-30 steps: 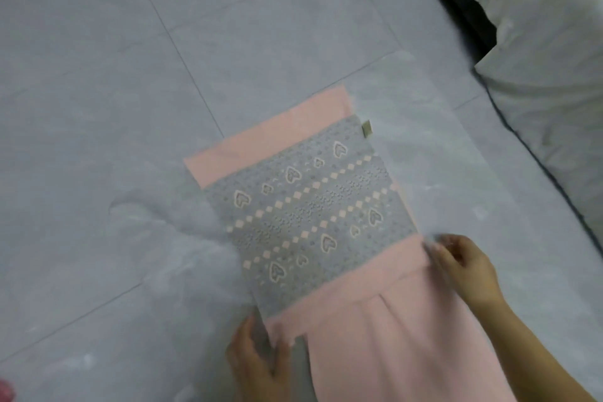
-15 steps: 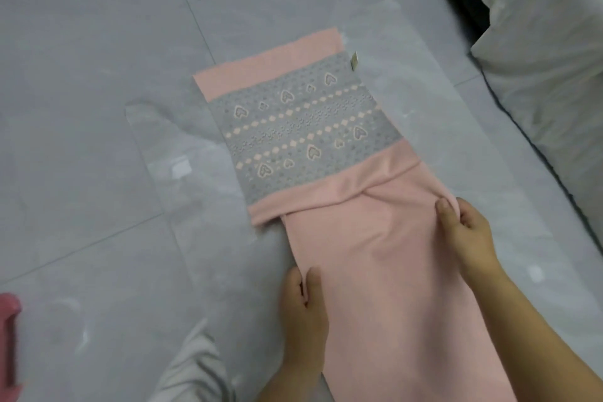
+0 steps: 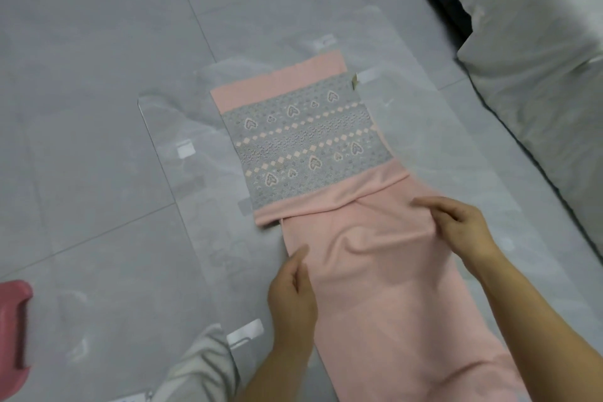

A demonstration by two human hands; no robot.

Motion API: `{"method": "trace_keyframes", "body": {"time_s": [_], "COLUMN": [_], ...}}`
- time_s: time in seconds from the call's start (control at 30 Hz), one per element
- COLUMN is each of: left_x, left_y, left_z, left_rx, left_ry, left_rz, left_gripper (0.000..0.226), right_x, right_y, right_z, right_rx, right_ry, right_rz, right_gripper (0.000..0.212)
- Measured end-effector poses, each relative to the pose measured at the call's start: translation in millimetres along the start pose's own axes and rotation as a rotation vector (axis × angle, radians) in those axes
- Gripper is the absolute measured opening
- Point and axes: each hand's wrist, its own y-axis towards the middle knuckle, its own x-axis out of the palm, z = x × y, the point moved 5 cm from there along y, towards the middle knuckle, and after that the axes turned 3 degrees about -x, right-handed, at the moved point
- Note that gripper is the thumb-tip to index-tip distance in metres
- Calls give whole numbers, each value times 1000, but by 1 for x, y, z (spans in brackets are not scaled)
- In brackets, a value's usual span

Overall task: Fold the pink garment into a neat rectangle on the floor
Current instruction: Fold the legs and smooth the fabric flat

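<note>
Two hands are on the plain lower length of the pink garment (image 3: 375, 271), which lies flat on a clear plastic sheet (image 3: 169, 140) spread over the grey tiled floor (image 3: 81, 59). Its heart-patterned grey band (image 3: 306, 147) lies at the far end. The right hand (image 3: 456, 225) pinches the right edge, and creases run from its fingers across the cloth. The left hand (image 3: 292, 290) lies along the left edge, well apart from the other. I cannot tell whether it grips or only presses. The knit looks light, soft and limp, likely to sag and wrinkle wherever unsupported, and it may slide on the slick plastic. Holding both side edges level, near where the next crease falls, seems wisest.
</note>
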Motion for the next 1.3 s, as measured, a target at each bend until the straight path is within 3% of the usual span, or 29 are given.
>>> {"method": "trace_keyframes", "body": {"time_s": [0.17,0.3,0.37,0.43,0.57,0.7,0.83,1.0,1.13,1.3], "left_x": [-1,4,4,0,4,27,36,27,16,-2], "left_y": [-2,1,13,34,86,127,146,156,171,208], "left_z": [-17,-64,-74,-67,-26,-10,-19,-15,9,68], "left_rx": [-21,-157,-145,-60,209,419,526,773,614,530], "left_ry": [37,236,401,472,638,862,1050,1028,808,666], "left_rz": [-26,-177,-231,-180,-80,-277,-422,-385,-385,-208], "left_gripper": [36,21,20,31,55,72,70,37,33,29], "right_x": [-3,4,13,22,50,81,93,85,72,77], "right_y": [3,11,18,30,51,69,75,86,97,131], "right_z": [20,50,49,39,22,14,24,14,-17,-78], "right_rx": [114,267,282,179,36,-98,-159,-326,-265,-469], "right_ry": [-87,-404,-578,-651,-489,-692,-947,-908,-783,-718], "right_rz": [49,-55,-68,19,40,-214,-313,-153,-65,146], "right_gripper": [39,23,17,20,48,71,69,25,13,10]}}
